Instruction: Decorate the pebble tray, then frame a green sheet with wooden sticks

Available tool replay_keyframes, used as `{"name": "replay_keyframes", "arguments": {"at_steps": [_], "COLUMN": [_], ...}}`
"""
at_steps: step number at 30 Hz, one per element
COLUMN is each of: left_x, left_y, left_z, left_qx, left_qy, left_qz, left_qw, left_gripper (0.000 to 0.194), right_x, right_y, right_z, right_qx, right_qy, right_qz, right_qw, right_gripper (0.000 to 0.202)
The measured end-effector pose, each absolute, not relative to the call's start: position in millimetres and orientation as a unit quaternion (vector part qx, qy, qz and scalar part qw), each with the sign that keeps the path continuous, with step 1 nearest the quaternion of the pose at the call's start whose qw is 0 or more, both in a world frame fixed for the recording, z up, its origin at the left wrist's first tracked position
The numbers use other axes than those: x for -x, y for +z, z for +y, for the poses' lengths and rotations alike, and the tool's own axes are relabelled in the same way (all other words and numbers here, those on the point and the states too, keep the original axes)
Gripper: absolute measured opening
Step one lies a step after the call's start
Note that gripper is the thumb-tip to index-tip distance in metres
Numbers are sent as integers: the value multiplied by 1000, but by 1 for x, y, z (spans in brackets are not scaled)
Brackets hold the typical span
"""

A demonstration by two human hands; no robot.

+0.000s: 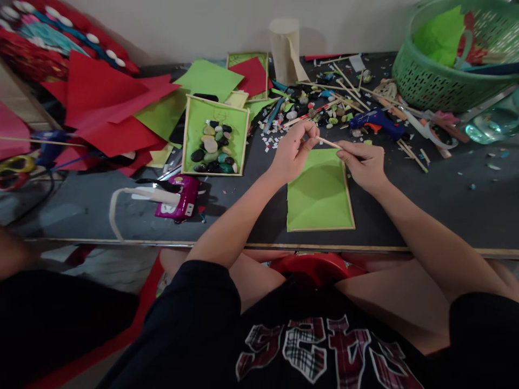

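Observation:
A thin wooden stick [329, 143] is held between my two hands, above the far edge of a green sheet [318, 194]. My left hand [295, 148] pinches its left end, and my right hand [362, 163] pinches its right end. The sheet lies flat on the dark table, with thin sticks along its right and near edges. Left of it sits a green panel [192, 129] framed with sticks, with several dark and light pebbles [211, 144] on it.
A purple power socket [187, 197] with a white cable sits at the left. Red sheets [105, 102], a paper roll [284, 51], scattered sticks, a blue glue gun [379, 123] and a green basket [446, 89] line the back. A person's dark clothing shows at the lower left.

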State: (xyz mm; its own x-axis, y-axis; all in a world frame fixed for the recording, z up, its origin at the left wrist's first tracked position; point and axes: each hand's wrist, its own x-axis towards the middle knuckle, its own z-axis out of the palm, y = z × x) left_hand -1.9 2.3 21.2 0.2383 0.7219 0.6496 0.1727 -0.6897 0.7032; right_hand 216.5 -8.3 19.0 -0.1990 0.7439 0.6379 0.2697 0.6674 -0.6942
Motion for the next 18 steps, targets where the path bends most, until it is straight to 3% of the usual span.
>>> {"name": "replay_keyframes", "arguments": {"at_steps": [10, 14, 18], "left_x": [4, 11, 7], "left_y": [25, 25, 23], "left_z": [-2, 2, 3], "left_qx": [-705, -663, -691], "left_qy": [557, 549, 513], "left_qz": [354, 439, 406], "left_qw": [259, 257, 307], "left_gripper": [51, 62, 59], "right_x": [-215, -214, -211], "right_y": [23, 23, 25], "right_z": [-11, -11, -14], "right_qx": [377, 400, 366], "right_qy": [243, 331, 428], "right_qz": [-718, -684, -650], "right_qw": [533, 513, 511], "right_gripper": [37, 46, 48]}}
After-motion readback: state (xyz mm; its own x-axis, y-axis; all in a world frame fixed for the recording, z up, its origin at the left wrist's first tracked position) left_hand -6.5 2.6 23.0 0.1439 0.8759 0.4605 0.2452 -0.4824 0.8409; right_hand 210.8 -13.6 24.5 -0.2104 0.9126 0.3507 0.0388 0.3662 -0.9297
